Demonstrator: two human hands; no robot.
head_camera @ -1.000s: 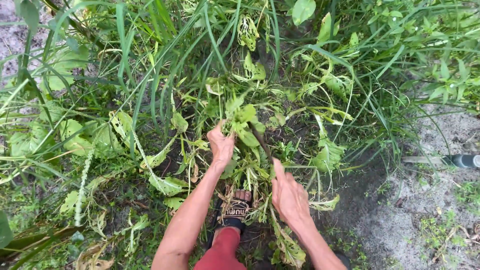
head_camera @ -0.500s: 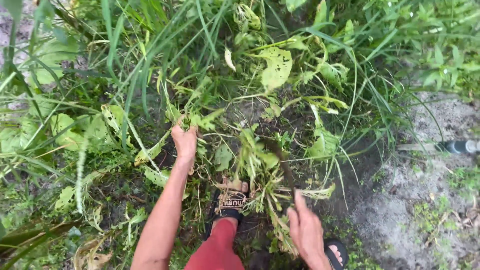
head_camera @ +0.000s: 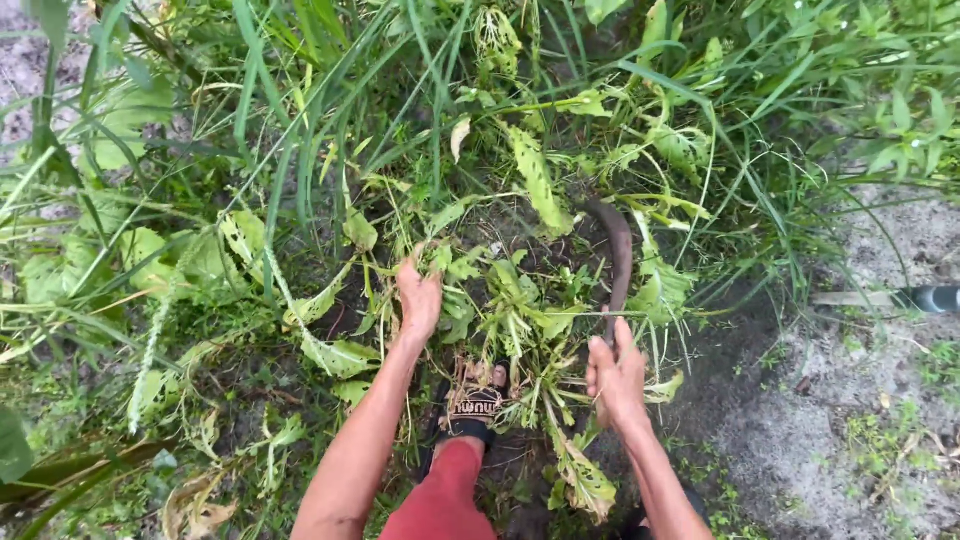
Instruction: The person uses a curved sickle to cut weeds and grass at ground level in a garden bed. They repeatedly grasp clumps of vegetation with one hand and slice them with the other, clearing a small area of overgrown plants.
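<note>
Since half a second ago the right hand (head_camera: 617,372) has swung up from the lower edge, and the curved sickle (head_camera: 617,258) it clamps now arcs above the weeds. From the head camera, the left hand (head_camera: 418,296) is closed on a bunch of leafy weeds (head_camera: 520,300) just ahead of the sandalled foot (head_camera: 470,405). Limp, cut-looking plants lie around the foot; tall grass (head_camera: 300,130) beyond stands uncut, so much appears left.

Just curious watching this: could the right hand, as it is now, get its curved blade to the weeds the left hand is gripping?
Probably yes. The right hand holds the sickle upright beside the clump of weeds in the left hand; only loose leaves lie between.
</note>
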